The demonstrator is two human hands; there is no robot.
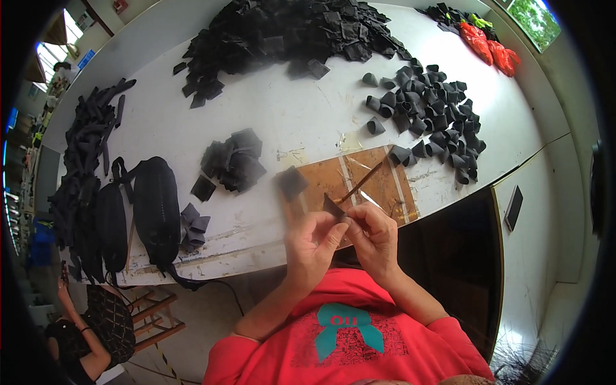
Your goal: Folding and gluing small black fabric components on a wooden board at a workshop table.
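Over the near edge of the table, my left hand [310, 248] and my right hand [373, 240] meet around a small black fabric piece [332, 206]. Fingers and thumbs of both hands pinch it, and its upper corner sticks up between them. Beneath lies a brown board [314, 174] with pale tape strips. A thin brown stick [364, 181] rests slantwise on this board, just beyond my hands. One flat black fabric square [293, 183] lies at the board's left side. To the right, many black pieces curled into cone-like rings [417, 106] form a loose heap.
A big mound of flat black pieces [273, 45] covers the far table, with a smaller stack [234, 159] nearer. Black strips [86, 144] and black bags [156, 208] lie left. Red plastic bags [476, 42] sit far right. Another person [96, 327] is lower left, beside a wooden stool [154, 317].
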